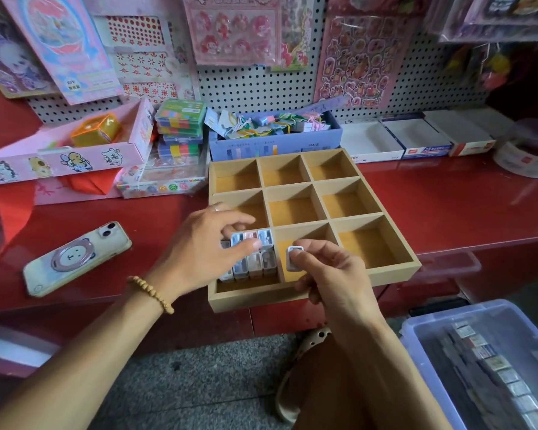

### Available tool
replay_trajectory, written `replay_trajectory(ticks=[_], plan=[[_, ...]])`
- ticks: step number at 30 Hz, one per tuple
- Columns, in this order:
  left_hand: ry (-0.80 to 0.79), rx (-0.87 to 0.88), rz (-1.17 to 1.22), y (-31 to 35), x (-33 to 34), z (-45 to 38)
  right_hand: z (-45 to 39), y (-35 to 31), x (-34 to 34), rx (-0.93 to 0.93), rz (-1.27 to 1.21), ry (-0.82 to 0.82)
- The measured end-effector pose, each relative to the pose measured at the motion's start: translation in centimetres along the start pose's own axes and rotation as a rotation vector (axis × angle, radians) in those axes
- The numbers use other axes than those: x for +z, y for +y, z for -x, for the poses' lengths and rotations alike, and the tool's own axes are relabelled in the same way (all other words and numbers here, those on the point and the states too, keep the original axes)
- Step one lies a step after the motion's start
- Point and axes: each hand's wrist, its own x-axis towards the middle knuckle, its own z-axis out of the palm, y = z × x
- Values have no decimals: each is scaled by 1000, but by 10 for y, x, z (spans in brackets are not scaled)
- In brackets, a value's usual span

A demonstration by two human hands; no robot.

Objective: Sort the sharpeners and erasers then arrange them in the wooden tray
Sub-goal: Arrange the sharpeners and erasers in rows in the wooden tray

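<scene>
Nearest, at the lower right, a blue plastic bin [423, 342] holds a row of small boxed items [497, 364] lying on a dark heap; its far side is cut off by the frame, and the labels are too blurred to read.

Above it, the right hand [333, 274] pinches one small grey-white block [293, 259] between thumb and fingers, over the near middle cell of the wooden tray [395, 268]. Whether the block is a sharpener or an eraser cannot be told.

Just left of it, the left hand [205, 243], with a bead bracelet [151, 293] on its wrist, has fingers spread and resting on top of the pastel blocks [255, 256] packed upright in the near left cell. It grips nothing clearly. The palm hides part of that cell.

Every other tray cell that shows is bare. The tray overhangs the edge of the red counter [448, 193].

Left of the tray lies a phone [75, 259], back up.

Farther back, a blue box [274, 147] is heaped with tangled small goods, hard to make out. Beside it to the right stand open white boxes [395, 141], and to the left a pink box [59, 156] holds a yellow cube [95, 130].
</scene>
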Motion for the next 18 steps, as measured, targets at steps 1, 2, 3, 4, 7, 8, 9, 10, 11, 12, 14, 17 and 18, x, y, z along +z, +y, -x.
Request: replay_trajectory(ticks=[1, 2, 3, 4, 7, 8, 9, 10, 11, 12, 14, 17, 18], plan=[[-10, 21, 94, 7, 1, 3, 0, 0, 1, -7, 1, 5], [-47, 49, 155, 14, 2, 6, 0, 0, 3, -13, -3, 6], [-93, 77, 172, 19, 4, 8, 1, -1, 5, -17, -7, 1], [-125, 106, 159, 24, 7, 11, 2, -1, 7, -22, -10, -9], [-103, 150, 121, 30, 10, 12, 4, -1, 10, -30, -8, -31], [-94, 143, 130, 31, 10, 12, 4, 0, 9, -23, -22, -35], [-90, 133, 142, 31, 9, 13, 4, -1, 8, -13, -40, -43], [-86, 128, 150, 31, 8, 13, 4, -1, 7, -2, -48, -54], [-84, 125, 149, 30, 6, 13, 4, -2, 8, 3, -40, -65], [-84, 125, 146, 30, 4, 13, 4, -2, 9, 2, -21, -75], [-89, 129, 130, 28, 1, 13, 2, -3, 14, -11, 23, -81], [-78, 148, 109, 27, -4, 15, -2, -3, 24, -55, 79, -75], [-68, 145, 113, 26, -5, 16, -2, -2, 27, -62, 83, -72]])
